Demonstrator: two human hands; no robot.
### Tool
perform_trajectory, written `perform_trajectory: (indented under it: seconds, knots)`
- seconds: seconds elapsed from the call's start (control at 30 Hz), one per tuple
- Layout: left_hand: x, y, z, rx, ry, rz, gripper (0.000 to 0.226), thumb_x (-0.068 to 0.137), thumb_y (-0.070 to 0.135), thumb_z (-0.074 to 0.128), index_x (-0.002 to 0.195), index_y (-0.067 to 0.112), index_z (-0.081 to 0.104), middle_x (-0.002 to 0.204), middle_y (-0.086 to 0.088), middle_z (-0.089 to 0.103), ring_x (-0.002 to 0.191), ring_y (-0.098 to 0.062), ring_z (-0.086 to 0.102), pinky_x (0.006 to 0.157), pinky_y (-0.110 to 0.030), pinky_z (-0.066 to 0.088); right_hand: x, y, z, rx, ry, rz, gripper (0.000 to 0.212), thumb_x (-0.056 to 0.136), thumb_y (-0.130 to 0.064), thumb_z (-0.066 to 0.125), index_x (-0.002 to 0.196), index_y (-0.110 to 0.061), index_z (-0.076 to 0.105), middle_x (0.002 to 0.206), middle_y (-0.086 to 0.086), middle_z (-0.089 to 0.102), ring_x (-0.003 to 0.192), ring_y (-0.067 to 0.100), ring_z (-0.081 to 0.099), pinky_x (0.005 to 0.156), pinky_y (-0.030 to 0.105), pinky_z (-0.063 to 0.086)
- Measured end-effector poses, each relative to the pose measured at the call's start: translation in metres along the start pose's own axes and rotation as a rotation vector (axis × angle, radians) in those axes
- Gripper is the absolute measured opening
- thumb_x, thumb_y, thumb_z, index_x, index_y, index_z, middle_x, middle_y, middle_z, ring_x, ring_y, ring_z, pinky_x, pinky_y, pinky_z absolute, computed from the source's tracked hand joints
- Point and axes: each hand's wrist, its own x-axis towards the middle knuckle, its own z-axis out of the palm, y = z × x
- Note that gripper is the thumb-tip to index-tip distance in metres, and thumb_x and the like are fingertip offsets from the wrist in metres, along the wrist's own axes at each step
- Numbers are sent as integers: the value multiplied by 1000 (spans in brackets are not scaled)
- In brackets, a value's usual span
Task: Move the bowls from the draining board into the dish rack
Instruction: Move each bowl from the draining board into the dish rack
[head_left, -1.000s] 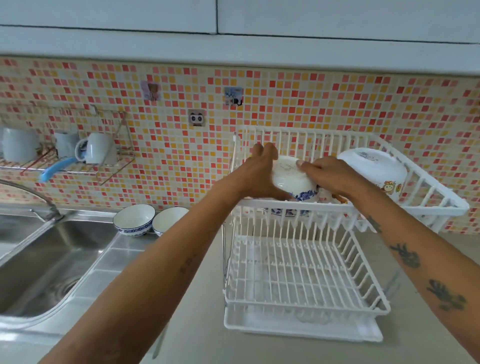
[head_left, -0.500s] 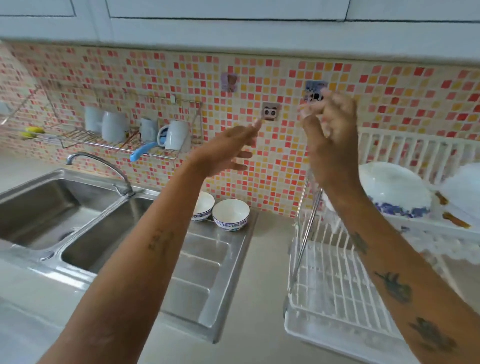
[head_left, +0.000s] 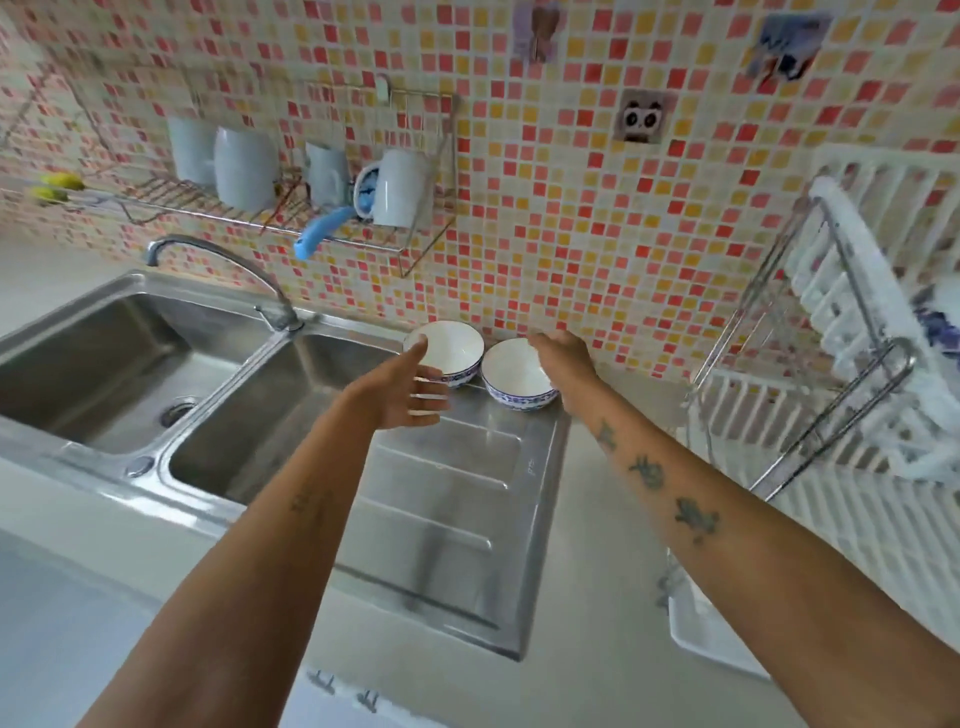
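Two bowls, left bowl (head_left: 448, 349) and right bowl (head_left: 514, 375), sit upright and touching at the back of the draining board (head_left: 452, 525), against the tiled wall; white inside, blue-patterned band outside. Left hand (head_left: 402, 397) open, fingers spread, just short of its bowl; right hand (head_left: 563, 364) over the other's rim, grip unclear. Risk: glazed bowls may knock together or slip on lifting; rack (head_left: 852, 374) well right.

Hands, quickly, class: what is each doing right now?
Left hand: open, empty, beside the left bowl.
Right hand: at the right bowl's rim; grip cannot be told.
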Motion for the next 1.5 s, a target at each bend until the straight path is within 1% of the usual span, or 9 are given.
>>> perform_trajectory:
  seconds: [0.13,0.4,0.63,0.8,0.87,0.97,1.2,1.4,1.5]
  knots:
    - [42,-12,6,-39,13,-100,62,91,64,42,114,7,54,117,-13,55,102,-32,58,92,-46,48,42,35,7,42,57,193,53,89,-33,57,134,-7,47,133,12,55,110,30,55,87,38,48]
    - [120,-29,44,-174,21,-228,72,89,55,54,145,15,34,132,-14,41,128,-40,46,100,-53,44,89,76,14,364,32,551,70,88,-38,59,146,-16,27,153,12,31,133,37,40,102,54,43]
    - [167,-33,60,-237,12,-245,74,89,46,60,148,14,28,146,-17,35,124,-39,48,98,-55,47,117,89,32,447,19,567,65,85,-33,64,140,-21,31,141,12,43,112,34,52,79,51,49]
    - [192,-33,63,-212,29,-203,56,95,29,56,142,8,34,98,-15,52,82,-31,55,94,-54,48,128,92,36,412,30,552,58,89,-15,56,139,-26,30,142,10,42,118,34,52,81,54,50]
    - [192,-34,69,-217,28,-172,49,97,15,49,143,8,33,103,-19,56,80,-31,56,76,-46,57,131,96,38,413,39,544,59,92,-5,46,143,-28,28,143,8,40,112,30,51,86,56,49]
    - [195,-38,75,-287,36,-111,57,94,-4,37,147,15,24,141,-25,43,114,-40,56,46,-36,58,136,101,40,459,53,552,58,92,3,35,141,-27,31,143,10,36,107,30,47,89,59,50]
    - [197,-41,73,-291,16,-42,70,89,-14,31,148,23,22,149,-18,34,130,-43,44,93,-54,50,135,101,42,526,49,541,59,90,7,33,139,-26,33,144,11,35,109,33,44,84,62,51]
    - [180,-44,74,-261,-33,-19,63,87,-14,34,144,10,30,140,-24,43,119,-42,51,70,-45,57,118,90,39,506,148,563,54,92,2,32,140,-23,35,141,13,39,104,36,47,79,64,53]
    - [162,-38,78,-258,-33,35,57,86,-15,35,139,6,38,112,-19,55,94,-35,59,70,-43,57,106,81,36,539,193,516,51,91,-2,31,136,-26,38,138,9,42,113,39,50,67,58,56]
